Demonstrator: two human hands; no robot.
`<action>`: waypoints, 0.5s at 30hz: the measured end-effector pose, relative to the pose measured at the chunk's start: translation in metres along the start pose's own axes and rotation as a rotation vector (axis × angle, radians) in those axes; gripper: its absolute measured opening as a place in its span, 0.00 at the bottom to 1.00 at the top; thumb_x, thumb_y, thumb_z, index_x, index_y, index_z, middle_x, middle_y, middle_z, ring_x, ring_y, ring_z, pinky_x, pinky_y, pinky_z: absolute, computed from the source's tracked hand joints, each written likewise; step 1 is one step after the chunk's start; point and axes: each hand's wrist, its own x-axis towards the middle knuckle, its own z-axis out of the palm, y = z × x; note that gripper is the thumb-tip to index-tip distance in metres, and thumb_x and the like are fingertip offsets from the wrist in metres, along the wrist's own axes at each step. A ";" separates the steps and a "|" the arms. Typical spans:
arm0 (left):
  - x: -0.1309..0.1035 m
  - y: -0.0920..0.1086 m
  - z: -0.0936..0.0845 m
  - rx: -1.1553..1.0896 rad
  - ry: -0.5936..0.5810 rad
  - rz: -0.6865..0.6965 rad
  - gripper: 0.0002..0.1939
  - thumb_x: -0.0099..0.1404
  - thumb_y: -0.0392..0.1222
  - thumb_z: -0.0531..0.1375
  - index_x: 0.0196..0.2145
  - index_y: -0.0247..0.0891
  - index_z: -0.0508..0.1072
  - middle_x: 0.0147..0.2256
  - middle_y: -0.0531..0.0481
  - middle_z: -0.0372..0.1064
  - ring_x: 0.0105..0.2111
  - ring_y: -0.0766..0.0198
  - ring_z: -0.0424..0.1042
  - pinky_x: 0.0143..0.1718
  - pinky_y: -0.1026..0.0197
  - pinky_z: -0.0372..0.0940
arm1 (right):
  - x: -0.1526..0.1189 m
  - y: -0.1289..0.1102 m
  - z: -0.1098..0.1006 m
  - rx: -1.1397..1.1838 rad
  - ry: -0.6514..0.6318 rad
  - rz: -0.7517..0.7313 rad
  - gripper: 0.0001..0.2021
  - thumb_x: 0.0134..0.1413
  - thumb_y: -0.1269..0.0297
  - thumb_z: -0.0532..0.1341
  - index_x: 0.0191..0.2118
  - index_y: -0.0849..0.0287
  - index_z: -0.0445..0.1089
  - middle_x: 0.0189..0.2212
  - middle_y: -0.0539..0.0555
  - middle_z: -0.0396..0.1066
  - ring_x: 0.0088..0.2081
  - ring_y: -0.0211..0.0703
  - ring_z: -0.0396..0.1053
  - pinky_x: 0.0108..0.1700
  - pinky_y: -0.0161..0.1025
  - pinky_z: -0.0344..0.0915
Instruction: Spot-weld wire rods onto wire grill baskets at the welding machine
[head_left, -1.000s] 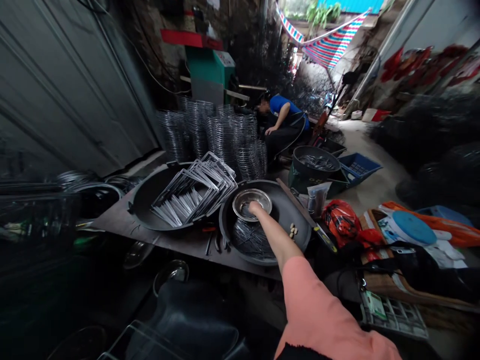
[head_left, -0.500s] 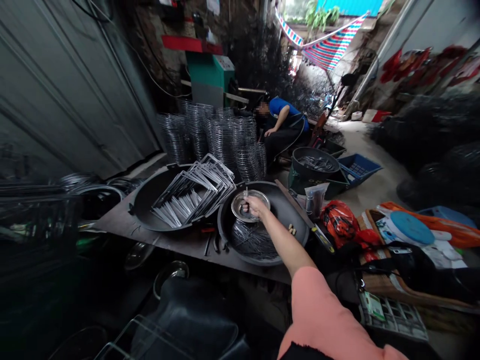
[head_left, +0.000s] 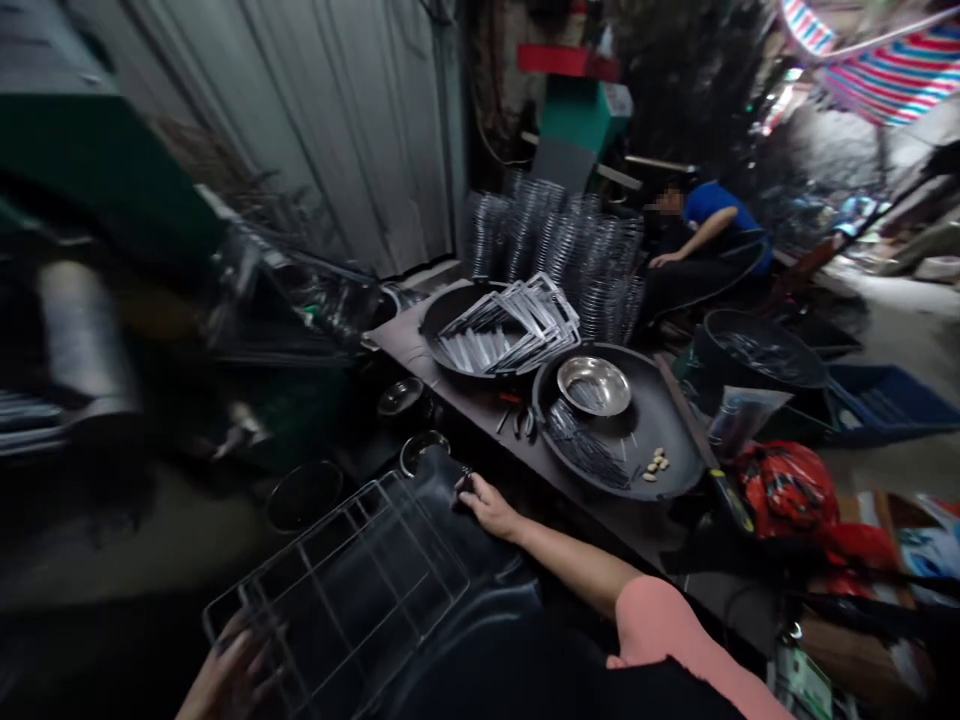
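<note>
A rectangular wire rack (head_left: 352, 590) with thin crossbars lies tilted over my dark apron. At its lower left end my left hand (head_left: 236, 665) grips the frame, its fingers somewhat blurred. Beyond the rack's far right side, my right hand (head_left: 489, 507) is closed with the fingertips pinched together; what they hold is too small and dark to make out. Ahead of it, a shiny metal bowl (head_left: 611, 385) with thin metal pieces sits in a wide black pan (head_left: 637, 440). Loose thin rods (head_left: 585, 445) lie beside the bowl.
Another pan (head_left: 439, 335) holds several bent wire frames (head_left: 525, 320). Pliers (head_left: 523, 422) lie on the bench edge. Tall wire stacks (head_left: 555, 240) stand behind, near a person in blue (head_left: 720, 225). A red plastic bag (head_left: 787, 490) is at right, machinery (head_left: 82, 330) at left.
My view has swung left. My right hand has left the metal bowl and come back beside the wire rack. My left hand now shows at the rack's end.
</note>
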 end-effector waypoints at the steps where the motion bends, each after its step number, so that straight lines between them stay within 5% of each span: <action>1: 0.000 -0.004 -0.003 -0.070 -0.019 -0.019 0.35 0.46 0.58 0.70 0.52 0.56 0.70 0.47 0.49 0.76 0.58 0.41 0.68 0.47 0.42 0.71 | 0.002 0.000 0.002 0.031 0.030 0.005 0.05 0.55 0.65 0.63 0.37 0.56 0.66 0.29 0.46 0.71 0.33 0.37 0.68 0.43 0.39 0.64; 3: 0.001 -0.007 -0.006 -0.162 -0.038 -0.041 0.38 0.42 0.54 0.71 0.52 0.53 0.70 0.47 0.48 0.76 0.59 0.41 0.67 0.48 0.44 0.71 | 0.009 -0.006 0.006 0.140 0.105 0.049 0.06 0.54 0.63 0.63 0.37 0.56 0.66 0.26 0.46 0.68 0.28 0.36 0.66 0.36 0.37 0.64; 8: 0.002 -0.005 -0.003 -0.189 -0.042 -0.054 0.27 0.50 0.52 0.66 0.48 0.47 0.69 0.46 0.45 0.74 0.58 0.47 0.67 0.48 0.48 0.69 | 0.020 -0.029 0.009 0.421 0.163 0.294 0.09 0.50 0.69 0.63 0.39 0.56 0.65 0.21 0.43 0.63 0.21 0.32 0.57 0.24 0.31 0.55; 15: -0.005 0.006 0.006 -0.213 0.032 -0.013 0.22 0.45 0.47 0.67 0.39 0.42 0.69 0.41 0.46 0.74 0.47 0.53 0.74 0.37 0.56 0.70 | 0.020 -0.051 0.006 0.573 0.160 0.428 0.08 0.49 0.71 0.65 0.36 0.58 0.67 0.27 0.47 0.70 0.26 0.37 0.69 0.36 0.42 0.71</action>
